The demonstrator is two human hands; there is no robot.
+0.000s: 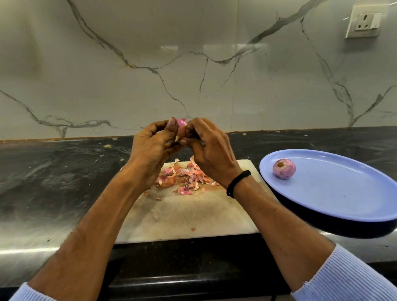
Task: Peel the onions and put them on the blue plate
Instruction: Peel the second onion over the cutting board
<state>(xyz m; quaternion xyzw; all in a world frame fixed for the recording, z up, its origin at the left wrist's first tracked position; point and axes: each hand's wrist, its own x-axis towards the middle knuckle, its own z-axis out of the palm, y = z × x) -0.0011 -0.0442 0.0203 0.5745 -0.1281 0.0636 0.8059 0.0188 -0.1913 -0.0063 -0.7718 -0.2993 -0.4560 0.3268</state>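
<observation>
Head view: dark worktop point(52, 180) with a white cutting board point(186, 217) covered in onion skins point(183, 177), blue plate point(338, 187) off to the right with one peeled onion point(284, 168) on it. Both hands are raised over the board, left hand point(152, 149) and right hand point(209, 149) both curled tight around a second onion point(181, 125), fingertips pinching at its skin

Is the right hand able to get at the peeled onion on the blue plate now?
Likely yes, once freed: the right hand pinches the held onion with the left hand, but nothing stands between it and the peeled onion on the blue plate.
</observation>
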